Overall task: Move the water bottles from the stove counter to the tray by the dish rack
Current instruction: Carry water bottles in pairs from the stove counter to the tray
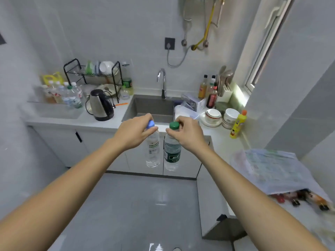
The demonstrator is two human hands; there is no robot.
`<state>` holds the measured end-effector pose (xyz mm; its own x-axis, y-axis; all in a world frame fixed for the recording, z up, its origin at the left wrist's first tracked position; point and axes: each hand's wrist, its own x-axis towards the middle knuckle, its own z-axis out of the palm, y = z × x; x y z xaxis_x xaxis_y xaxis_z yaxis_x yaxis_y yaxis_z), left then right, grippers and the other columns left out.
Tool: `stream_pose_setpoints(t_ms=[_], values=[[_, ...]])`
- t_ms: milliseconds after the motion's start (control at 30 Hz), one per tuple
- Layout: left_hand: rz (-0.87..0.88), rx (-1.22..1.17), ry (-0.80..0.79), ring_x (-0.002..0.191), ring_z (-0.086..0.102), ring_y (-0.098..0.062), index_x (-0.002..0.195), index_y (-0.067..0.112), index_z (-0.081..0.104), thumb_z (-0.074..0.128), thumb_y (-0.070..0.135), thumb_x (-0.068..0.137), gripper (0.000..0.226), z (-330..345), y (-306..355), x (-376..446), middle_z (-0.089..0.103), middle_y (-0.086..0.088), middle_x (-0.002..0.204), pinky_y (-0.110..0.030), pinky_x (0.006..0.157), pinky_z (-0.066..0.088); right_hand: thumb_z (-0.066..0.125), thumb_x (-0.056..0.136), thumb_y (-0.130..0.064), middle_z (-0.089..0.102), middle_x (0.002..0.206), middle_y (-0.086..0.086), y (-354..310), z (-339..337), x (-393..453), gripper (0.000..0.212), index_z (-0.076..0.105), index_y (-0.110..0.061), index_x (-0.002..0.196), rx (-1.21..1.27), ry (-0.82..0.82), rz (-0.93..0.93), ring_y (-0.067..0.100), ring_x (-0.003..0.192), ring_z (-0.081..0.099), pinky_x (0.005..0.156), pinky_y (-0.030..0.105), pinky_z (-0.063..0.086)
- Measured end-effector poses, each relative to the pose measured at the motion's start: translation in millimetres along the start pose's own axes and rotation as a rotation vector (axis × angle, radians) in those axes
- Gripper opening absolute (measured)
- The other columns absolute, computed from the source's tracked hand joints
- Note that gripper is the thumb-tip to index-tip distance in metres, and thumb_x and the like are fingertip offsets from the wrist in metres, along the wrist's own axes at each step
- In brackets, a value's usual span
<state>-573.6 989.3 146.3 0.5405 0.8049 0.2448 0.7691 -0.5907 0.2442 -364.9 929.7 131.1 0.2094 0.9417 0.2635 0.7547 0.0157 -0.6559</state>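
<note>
My left hand [135,132] pinches the neck of a clear water bottle with a blue cap [153,151]. Beside it, my right hand [186,132] pinches the neck of a water bottle with a green cap and green label [172,153]. Both bottles hang upright in the air over the floor, in front of the sink cabinet. At the far left of the counter, a clear tray [52,107] holds several water bottles [69,95] next to the black dish rack [94,77].
A steel kettle [100,105] stands between the tray and the sink [154,109]. Bowls [213,116] and a yellow detergent bottle [237,125] sit right of the sink. On the right counter, a patterned cloth [272,171] covers some items.
</note>
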Motion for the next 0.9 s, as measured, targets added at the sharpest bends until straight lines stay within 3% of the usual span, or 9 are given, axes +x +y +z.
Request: stream_pose_setpoints(t_ms=[200, 300, 367, 633, 900], values=[[-0.253, -0.016, 0.065, 0.072, 0.053, -0.015, 0.099, 0.030, 0.046, 0.048, 0.057, 0.100, 0.027, -22.9, -99.2, 23.7, 0.052, 0.012, 0.076, -0.036, 0.058, 0.037, 0.078, 0.078, -0.040, 0.055, 0.066, -0.012, -50.7, 75.3, 111.5, 0.021, 0.063, -0.026, 0.084, -0.020, -0.160, -0.229, 0.022, 0.078, 0.061, 0.067, 0.036, 0.051], [-0.367, -0.026, 0.089, 0.074, 0.054, -0.016, 0.098, 0.029, 0.048, 0.052, 0.053, 0.099, 0.025, -36.8, -147.9, 23.1, 0.056, 0.010, 0.078, -0.039, 0.064, 0.045, 0.079, 0.079, -0.041, 0.058, 0.068, -0.010, -80.4, 118.6, 150.3, 0.024, 0.064, -0.024, 0.087, 0.030, -0.215, -0.290, 0.019, 0.075, 0.060, 0.064, 0.034, 0.047], [-0.434, -0.017, 0.115, 0.076, 0.053, -0.015, 0.098, 0.025, 0.050, 0.055, 0.048, 0.100, 0.023, -46.7, -180.5, 23.1, 0.056, 0.008, 0.080, -0.034, 0.061, 0.039, 0.080, 0.079, -0.042, 0.059, 0.068, -0.011, -99.9, 150.8, 176.0, 0.023, 0.064, -0.026, 0.086, 0.081, -0.251, -0.310, 0.017, 0.073, 0.059, 0.062, 0.031, 0.043], [-0.576, -0.010, 0.158, 0.079, 0.055, -0.014, 0.098, 0.024, 0.054, 0.061, 0.045, 0.096, 0.023, -61.8, -337.2, 33.2, 0.058, 0.008, 0.084, -0.027, 0.056, 0.030, 0.080, 0.079, -0.051, 0.057, 0.065, -0.011, -183.5, 297.3, 260.0, 0.032, 0.065, -0.023, 0.084, 0.177, -0.411, -0.400, 0.013, 0.065, 0.055, 0.059, 0.032, 0.045], [-0.653, -0.009, 0.159, 0.074, 0.056, -0.017, 0.097, 0.023, 0.053, 0.063, 0.047, 0.095, 0.026, -97.9, -503.5, 63.2, 0.060, 0.005, 0.082, -0.032, 0.059, 0.038, 0.081, 0.078, -0.052, 0.060, 0.071, -0.009, -276.5, 423.8, 355.3, 0.034, 0.063, -0.025, 0.088, 0.180, -0.452, -0.408, 0.022, 0.076, 0.063, 0.065, 0.040, 0.054]])
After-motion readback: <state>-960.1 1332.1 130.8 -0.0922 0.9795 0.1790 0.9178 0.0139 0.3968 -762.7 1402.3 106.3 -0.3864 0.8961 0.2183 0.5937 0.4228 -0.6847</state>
